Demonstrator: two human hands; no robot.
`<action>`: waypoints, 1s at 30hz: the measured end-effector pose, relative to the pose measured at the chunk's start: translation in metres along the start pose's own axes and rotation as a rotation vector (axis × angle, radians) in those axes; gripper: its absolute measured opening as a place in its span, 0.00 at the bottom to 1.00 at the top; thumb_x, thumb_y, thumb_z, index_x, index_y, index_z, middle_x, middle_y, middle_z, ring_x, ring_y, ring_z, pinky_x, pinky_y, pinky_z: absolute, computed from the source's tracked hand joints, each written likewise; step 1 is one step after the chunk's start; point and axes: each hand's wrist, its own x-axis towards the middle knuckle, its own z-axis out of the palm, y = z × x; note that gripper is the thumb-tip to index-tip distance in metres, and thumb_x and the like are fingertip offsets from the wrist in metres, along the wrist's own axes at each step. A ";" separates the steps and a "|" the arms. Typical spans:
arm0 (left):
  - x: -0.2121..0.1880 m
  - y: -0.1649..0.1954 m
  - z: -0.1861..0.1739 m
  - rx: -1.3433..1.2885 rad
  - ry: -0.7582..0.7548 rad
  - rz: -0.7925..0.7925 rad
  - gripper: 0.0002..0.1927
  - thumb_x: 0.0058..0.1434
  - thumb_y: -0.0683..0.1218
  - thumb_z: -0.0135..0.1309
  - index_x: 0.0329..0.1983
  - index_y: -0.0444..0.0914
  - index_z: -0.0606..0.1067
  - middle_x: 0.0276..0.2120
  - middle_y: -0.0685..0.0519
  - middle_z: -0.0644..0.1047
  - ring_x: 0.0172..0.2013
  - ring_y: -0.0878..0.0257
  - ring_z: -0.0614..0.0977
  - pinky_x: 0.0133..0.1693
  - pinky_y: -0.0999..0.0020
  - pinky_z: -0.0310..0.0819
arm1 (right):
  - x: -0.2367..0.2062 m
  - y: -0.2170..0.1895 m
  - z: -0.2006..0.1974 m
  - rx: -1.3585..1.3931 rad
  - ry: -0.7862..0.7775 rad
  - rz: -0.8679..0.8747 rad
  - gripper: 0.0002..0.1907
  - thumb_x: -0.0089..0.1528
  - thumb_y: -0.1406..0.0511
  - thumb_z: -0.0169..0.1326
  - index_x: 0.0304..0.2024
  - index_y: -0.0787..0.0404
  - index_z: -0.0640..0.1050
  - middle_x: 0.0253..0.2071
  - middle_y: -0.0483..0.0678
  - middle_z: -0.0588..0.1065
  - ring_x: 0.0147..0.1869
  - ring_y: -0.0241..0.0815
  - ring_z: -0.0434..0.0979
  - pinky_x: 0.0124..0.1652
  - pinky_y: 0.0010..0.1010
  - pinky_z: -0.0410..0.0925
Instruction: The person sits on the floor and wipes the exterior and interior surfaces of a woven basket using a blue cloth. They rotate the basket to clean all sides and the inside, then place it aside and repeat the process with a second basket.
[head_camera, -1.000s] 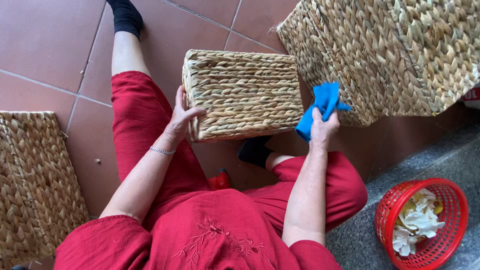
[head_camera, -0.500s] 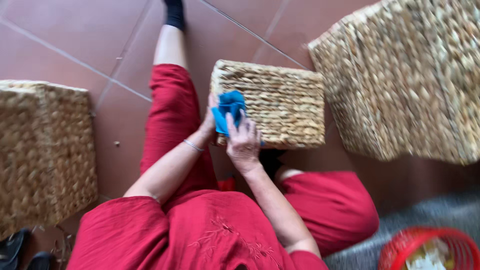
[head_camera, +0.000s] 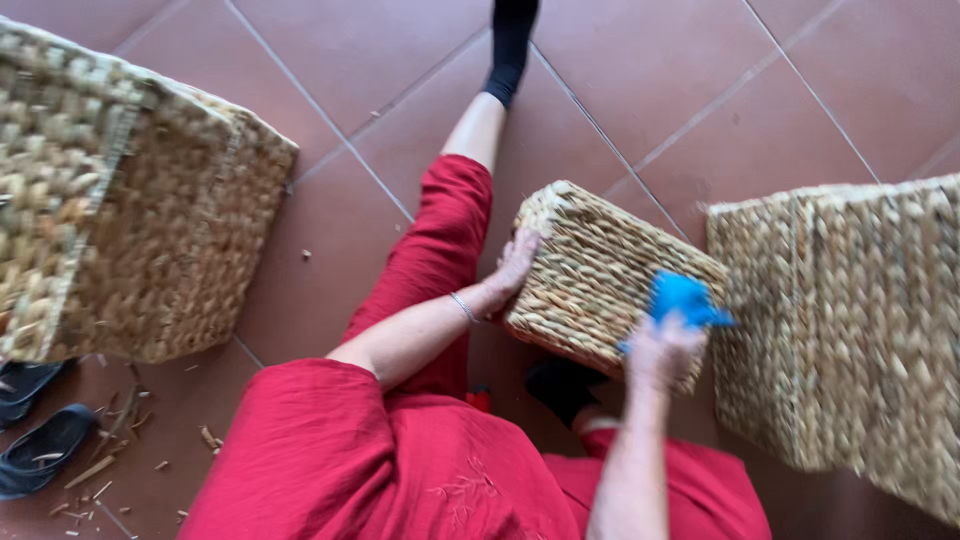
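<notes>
Left hand (head_camera: 515, 268) lies flat against the left end of the small rectangular woven straw basket (head_camera: 600, 285), fingers spread, bracing it rather than closing round it. Right hand (head_camera: 660, 348) is clenched on a bright blue cloth (head_camera: 682, 298) and presses it to the basket's near right side; this hand is motion-blurred. The basket rests tilted over the person's lap, above the red trouser leg (head_camera: 440, 250), its long axis running from upper left to lower right, so that it sits between the 2 hands, each touching 1 end. Just beside it on the right stands a large woven straw basket (head_camera: 850, 330), close enough to crowd the cloth hand. Well apart on the left lies another large woven straw basket (head_camera: 120, 200) on the terracotta tiled floor (head_camera: 700, 80). Dark slippers (head_camera: 40, 450) and straw scraps (head_camera: 110, 465) lie at lower left.
</notes>
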 end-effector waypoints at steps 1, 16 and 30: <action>-0.001 -0.004 0.002 -0.042 -0.025 -0.012 0.37 0.63 0.62 0.55 0.68 0.40 0.62 0.58 0.41 0.73 0.55 0.53 0.76 0.53 0.55 0.74 | -0.004 -0.027 0.000 0.088 0.034 -0.179 0.22 0.57 0.71 0.57 0.54 0.61 0.73 0.41 0.63 0.72 0.43 0.64 0.71 0.43 0.55 0.64; -0.002 -0.001 0.004 0.012 0.016 0.003 0.30 0.65 0.58 0.52 0.65 0.37 0.67 0.53 0.42 0.76 0.48 0.55 0.80 0.48 0.56 0.78 | 0.030 0.052 0.012 -0.195 0.044 0.067 0.30 0.62 0.54 0.63 0.64 0.56 0.76 0.45 0.69 0.71 0.49 0.69 0.68 0.47 0.60 0.62; -0.016 -0.010 0.019 -0.143 -0.052 -0.023 0.25 0.67 0.54 0.50 0.61 0.35 0.72 0.49 0.44 0.80 0.41 0.56 0.84 0.44 0.57 0.81 | 0.016 -0.143 -0.003 0.169 0.002 -0.485 0.34 0.53 0.69 0.57 0.65 0.57 0.74 0.55 0.65 0.74 0.53 0.68 0.72 0.57 0.58 0.66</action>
